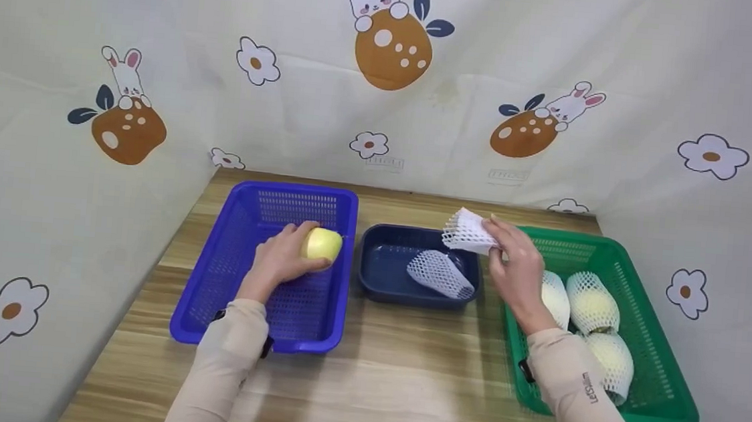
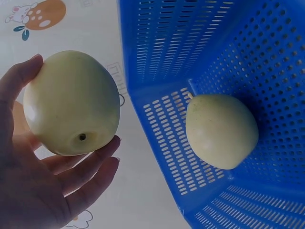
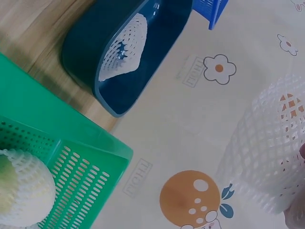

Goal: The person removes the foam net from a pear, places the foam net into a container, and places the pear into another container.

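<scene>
Over the blue basket (image 1: 345, 282), my left hand (image 1: 280, 256) grips a pale yellow-green pear (image 1: 323, 245) between thumb and fingers. Another bare pear (image 2: 221, 131) lies inside that basket in the left wrist view; in the head view the hand and arm hide it. My right hand (image 1: 517, 266) pinches a white foam net sleeve (image 1: 467, 233) by one end, above the right side of a dark blue bin (image 1: 382, 262). Nothing shows inside that sleeve. A second foam net (image 1: 439, 274) lies flattened in the bin.
A green basket (image 1: 658, 340) stands at the right, partly beneath my right forearm. Several pears in foam nets (image 1: 591, 305) sit in it. All the containers rest on a wood-grain table (image 1: 403, 374). Behind it hangs a printed cloth (image 1: 316, 112).
</scene>
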`<action>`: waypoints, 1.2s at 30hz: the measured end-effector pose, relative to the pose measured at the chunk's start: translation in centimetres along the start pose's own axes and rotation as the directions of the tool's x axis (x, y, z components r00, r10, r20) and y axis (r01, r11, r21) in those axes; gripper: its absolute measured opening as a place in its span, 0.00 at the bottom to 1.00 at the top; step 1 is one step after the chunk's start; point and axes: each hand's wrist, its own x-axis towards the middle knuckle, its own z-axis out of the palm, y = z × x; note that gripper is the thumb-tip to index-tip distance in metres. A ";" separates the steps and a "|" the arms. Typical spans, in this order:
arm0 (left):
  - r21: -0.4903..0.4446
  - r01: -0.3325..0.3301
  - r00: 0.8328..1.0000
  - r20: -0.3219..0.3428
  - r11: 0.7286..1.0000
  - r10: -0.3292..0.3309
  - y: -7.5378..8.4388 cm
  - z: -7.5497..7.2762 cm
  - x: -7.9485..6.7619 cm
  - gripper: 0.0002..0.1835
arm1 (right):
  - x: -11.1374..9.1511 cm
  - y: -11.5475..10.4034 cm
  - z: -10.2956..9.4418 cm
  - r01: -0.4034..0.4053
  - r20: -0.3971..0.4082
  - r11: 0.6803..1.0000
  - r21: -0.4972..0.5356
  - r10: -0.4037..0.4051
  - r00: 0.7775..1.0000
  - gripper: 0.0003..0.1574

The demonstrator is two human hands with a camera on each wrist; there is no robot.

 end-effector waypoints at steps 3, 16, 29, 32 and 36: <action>0.003 0.008 1.000 0.010 1.000 -0.008 -0.3 -0.1 0.3 0.39 | 0.0 0.1 0.2 -0.017 0.004 1.000 -0.003 0.017 1.000 0.24; 0.017 0.032 0.998 0.045 0.999 -0.033 -1.3 0.0 1.1 0.39 | 0.5 0.3 1.3 -0.021 -0.004 1.000 0.000 0.021 1.000 0.25; 0.040 0.017 0.992 0.121 0.999 -0.022 -1.1 0.6 2.2 0.39 | 1.0 0.3 2.8 -0.033 -0.008 0.999 -0.015 0.032 0.999 0.24; 0.042 0.014 0.992 0.128 0.999 -0.019 -0.9 0.9 2.4 0.38 | 1.1 0.3 3.2 -0.042 -0.003 0.999 -0.015 0.041 0.999 0.24; 0.056 0.008 0.988 0.151 0.998 -0.016 -0.7 1.3 2.8 0.36 | 1.2 0.2 3.8 -0.043 0.010 0.999 -0.021 0.043 0.999 0.24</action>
